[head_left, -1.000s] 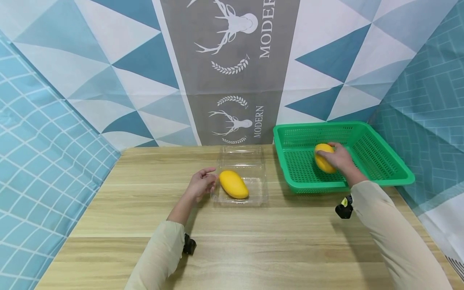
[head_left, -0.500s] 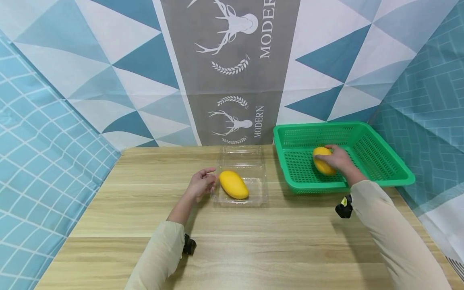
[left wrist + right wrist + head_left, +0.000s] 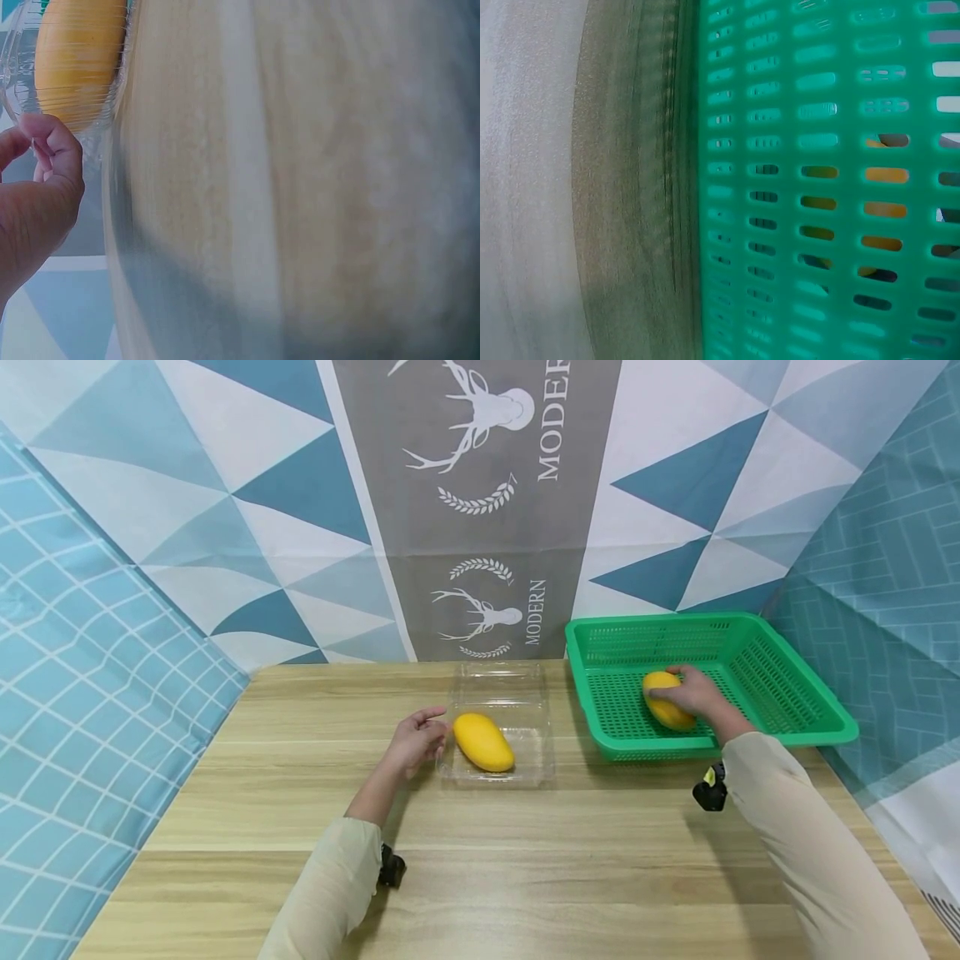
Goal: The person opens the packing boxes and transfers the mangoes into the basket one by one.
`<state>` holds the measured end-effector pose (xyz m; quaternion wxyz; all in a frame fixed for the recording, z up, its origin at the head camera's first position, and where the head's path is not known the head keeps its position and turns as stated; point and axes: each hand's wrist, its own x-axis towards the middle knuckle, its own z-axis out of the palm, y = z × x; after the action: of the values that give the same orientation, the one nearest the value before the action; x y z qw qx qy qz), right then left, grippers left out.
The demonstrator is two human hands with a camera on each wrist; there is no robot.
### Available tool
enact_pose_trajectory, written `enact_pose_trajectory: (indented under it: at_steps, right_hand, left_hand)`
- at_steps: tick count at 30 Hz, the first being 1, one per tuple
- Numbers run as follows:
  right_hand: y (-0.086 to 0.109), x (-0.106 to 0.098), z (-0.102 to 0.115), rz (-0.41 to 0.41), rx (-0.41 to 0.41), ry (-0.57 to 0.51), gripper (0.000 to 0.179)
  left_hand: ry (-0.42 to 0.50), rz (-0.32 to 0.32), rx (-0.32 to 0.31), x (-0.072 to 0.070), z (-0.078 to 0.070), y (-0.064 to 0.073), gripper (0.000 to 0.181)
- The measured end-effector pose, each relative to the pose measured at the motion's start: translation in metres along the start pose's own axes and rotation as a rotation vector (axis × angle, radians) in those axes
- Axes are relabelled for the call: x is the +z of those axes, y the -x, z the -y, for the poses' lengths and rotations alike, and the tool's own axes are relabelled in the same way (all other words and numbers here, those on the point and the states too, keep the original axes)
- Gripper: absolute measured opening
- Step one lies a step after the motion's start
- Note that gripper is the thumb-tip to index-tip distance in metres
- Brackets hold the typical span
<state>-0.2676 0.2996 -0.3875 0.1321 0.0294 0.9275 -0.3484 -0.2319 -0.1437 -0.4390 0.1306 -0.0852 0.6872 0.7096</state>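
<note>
One yellow mango (image 3: 483, 742) lies in the left part of a clear plastic clamshell box (image 3: 532, 752), whose lid is folded back towards the wall. My left hand (image 3: 417, 742) is at the left side of this box, thumb and fingertips pinching its rim; the left wrist view shows the fingertips (image 3: 37, 124) right at the clear edge beside the mango. Inside the green basket (image 3: 645, 745), my right hand (image 3: 696, 690) grips a second yellow mango (image 3: 662, 687) close over the mesh floor. Through the basket's slots in the right wrist view, patches of that mango (image 3: 885, 210) show; the fingers are mostly hidden.
The wooden table (image 3: 480, 877) carries the box at its back middle and the basket at its back right. A patterned cloth wall (image 3: 480, 535) rises directly behind them. Blue cloth sides (image 3: 97, 693) stand left and right. The basket's near wall stands below my right wrist.
My right hand has brought the gripped mango slightly nearer to me and a little left within the basket. The left hand, the box and the mango in it have stayed put.
</note>
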Motion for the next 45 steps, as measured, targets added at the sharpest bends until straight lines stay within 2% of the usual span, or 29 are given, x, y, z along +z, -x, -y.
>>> enact_pose_trajectory:
  at_steps: [13,22,32,45]
  right_hand:
    - [-0.002,0.001,0.002,0.067,0.014,0.028,0.075]
    - [0.000,0.000,0.003,0.081,0.025,0.038,0.077]
    - [0.005,-0.002,0.005,0.083,0.031,0.062,0.077]
    - [0.005,-0.001,0.000,0.054,0.058,0.066,0.077]
  left_hand:
    - [0.001,0.021,-0.020,-0.001,-0.006,0.002,0.048]
    - [-0.018,0.043,-0.020,0.001,-0.019,0.015,0.047]
    - [-0.003,0.024,-0.011,-0.002,-0.003,0.003,0.046]
    - [-0.016,-0.005,0.007,0.000,0.000,0.001,0.041]
